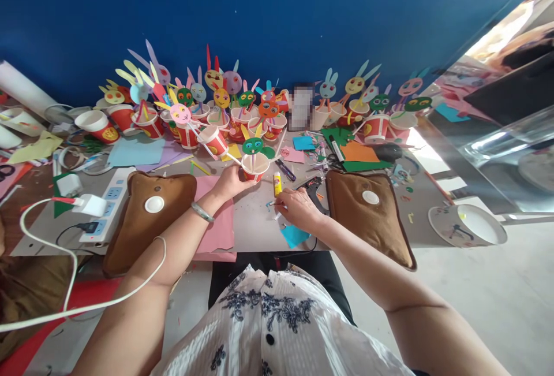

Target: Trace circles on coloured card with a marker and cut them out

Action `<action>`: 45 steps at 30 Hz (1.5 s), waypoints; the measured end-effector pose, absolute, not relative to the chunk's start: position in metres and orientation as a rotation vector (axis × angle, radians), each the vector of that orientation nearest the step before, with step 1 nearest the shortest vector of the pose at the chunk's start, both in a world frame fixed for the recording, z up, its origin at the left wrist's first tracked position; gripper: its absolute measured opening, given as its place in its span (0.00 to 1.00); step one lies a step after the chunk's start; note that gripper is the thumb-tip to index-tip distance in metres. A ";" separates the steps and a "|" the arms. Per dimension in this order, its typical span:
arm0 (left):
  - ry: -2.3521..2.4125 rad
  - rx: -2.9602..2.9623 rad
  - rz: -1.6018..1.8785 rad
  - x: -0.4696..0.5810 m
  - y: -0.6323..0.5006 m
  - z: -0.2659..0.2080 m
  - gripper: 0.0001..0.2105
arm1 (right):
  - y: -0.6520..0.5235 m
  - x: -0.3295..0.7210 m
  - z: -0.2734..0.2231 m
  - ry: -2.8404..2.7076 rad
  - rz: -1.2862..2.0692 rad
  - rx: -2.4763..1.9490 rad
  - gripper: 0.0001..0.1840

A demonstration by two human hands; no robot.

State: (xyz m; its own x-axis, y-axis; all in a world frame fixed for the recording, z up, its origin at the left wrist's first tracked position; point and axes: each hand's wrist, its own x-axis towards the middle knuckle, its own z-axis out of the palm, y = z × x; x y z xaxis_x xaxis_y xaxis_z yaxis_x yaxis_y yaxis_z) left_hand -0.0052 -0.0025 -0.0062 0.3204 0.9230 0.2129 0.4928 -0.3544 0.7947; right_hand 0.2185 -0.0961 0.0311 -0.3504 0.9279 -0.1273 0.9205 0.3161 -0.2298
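My left hand (234,183) is closed around the side of a red and white paper cup (255,166). A green paper rabbit face (253,145) with yellow ears and blue eyes rises from that cup. My right hand (298,207) rests low over the table, its fingers curled together near small paper scraps; what they pinch, if anything, is too small to name. Just beyond its fingertips lies a yellow glue stick (277,183). A black glue gun (313,185) is beside the hand, partly covered by it. Blue paper (295,235) lies beneath the wrist.
Several paper cups with rabbit faces (221,99) line the blue wall. Brown cushion-like pouches (149,223) (371,214) flank my arms. At left is a power strip (108,205) with a white cable (71,254); at right, a round white container (467,226). Pink paper (216,214) lies near my left forearm.
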 end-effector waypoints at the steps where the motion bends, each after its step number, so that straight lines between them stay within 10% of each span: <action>1: 1.243 1.969 0.899 -0.005 -0.003 -0.006 0.14 | -0.098 0.218 0.031 -2.510 0.407 -1.752 0.04; 19: 1.319 1.975 0.896 -0.022 -0.004 0.006 0.12 | -0.142 0.232 0.034 -1.884 0.539 -1.454 0.03; 31: 1.323 1.812 0.930 -0.009 -0.013 0.005 0.31 | -0.145 0.224 0.023 -1.838 0.547 -1.426 0.08; 45: 1.152 1.824 0.907 -0.008 -0.001 -0.004 0.16 | -0.152 0.213 0.013 -1.864 0.643 -1.369 0.07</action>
State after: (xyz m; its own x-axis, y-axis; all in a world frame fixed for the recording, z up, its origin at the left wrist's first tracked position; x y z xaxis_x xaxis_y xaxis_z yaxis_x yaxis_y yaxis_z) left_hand -0.0079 -0.0008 -0.0041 0.3345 0.9289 0.1590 0.3721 -0.2851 0.8833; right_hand 0.2134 -0.1516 0.0127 -0.1725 0.9504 0.2589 0.5890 0.3102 -0.7462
